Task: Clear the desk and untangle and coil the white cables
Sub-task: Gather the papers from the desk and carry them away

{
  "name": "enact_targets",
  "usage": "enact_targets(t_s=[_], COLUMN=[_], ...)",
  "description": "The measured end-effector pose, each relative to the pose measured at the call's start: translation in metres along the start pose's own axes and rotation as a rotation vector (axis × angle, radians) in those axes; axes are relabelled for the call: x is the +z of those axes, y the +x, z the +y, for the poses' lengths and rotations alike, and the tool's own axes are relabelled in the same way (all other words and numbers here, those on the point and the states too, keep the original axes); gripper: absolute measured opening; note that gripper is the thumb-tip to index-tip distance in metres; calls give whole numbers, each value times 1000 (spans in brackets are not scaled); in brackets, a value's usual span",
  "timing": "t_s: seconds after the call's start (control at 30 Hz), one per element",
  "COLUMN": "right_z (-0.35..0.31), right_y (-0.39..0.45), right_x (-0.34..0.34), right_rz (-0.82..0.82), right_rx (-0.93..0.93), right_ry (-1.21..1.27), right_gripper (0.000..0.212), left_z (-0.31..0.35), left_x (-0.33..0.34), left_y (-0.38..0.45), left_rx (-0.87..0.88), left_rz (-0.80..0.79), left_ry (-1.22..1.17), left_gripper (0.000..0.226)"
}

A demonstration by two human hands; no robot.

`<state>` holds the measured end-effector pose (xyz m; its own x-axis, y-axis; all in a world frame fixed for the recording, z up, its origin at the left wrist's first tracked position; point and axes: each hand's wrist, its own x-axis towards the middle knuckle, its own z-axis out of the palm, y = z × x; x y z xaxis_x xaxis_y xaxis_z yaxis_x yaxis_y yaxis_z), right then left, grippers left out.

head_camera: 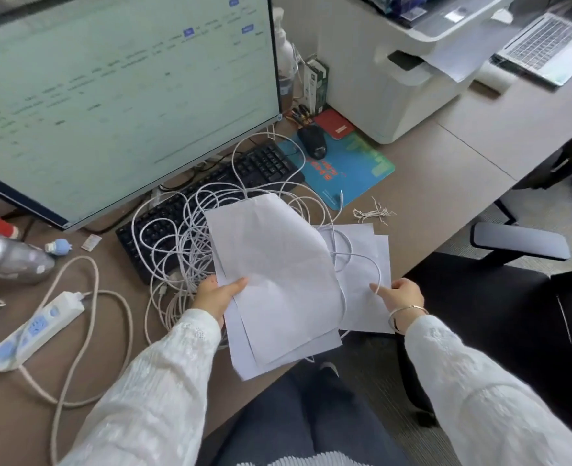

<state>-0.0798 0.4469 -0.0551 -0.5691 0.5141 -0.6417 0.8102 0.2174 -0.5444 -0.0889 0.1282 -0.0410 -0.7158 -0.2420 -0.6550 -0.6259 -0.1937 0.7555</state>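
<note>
Left hand [218, 295] pinches paper sheets [277, 274] lying over the white cables [180, 237] tangled on the keyboard [210, 193]. Right hand [402, 292] pinches 1 sheet edge, cable loop across it. Risk: lifting snags cable, drags tangle.

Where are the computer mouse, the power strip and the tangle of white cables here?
computer mouse [312, 141], head view, middle of its black back.
power strip [35, 331], head view, centre of its white body.
white cables [180, 230], head view, loops lying over the keyboard.

white cables [183, 230] tangled over keyboard [210, 193], paper sheets [277, 280] cover desk front, bare desk [446, 169] rt of mousepad [348, 169]
</note>
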Motion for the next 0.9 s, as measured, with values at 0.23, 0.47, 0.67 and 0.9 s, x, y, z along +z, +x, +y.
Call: enact_targets(t_s=[0.23, 0.47, 0.67, 0.9], right_z=[-11, -21, -42, -54], right_y=[2, -4, -12, -33], right_x=[-19, -39, -68, -81], right_rz=[-66, 36, 141, 182], right_rx=[-225, -428, -523, -580], right_ry=[-48, -75, -50, -45], right_gripper=[21, 21, 17, 13], left_z=[20, 20, 11, 10], left_x=[9, 13, 10, 19], left_y=[-3, -2, 7, 3], left_rx=[63, 82, 60, 95], left_rz=[-49, 37, 100, 119], left_ry=[8, 36, 124, 256], left_gripper=[29, 19, 19, 22])
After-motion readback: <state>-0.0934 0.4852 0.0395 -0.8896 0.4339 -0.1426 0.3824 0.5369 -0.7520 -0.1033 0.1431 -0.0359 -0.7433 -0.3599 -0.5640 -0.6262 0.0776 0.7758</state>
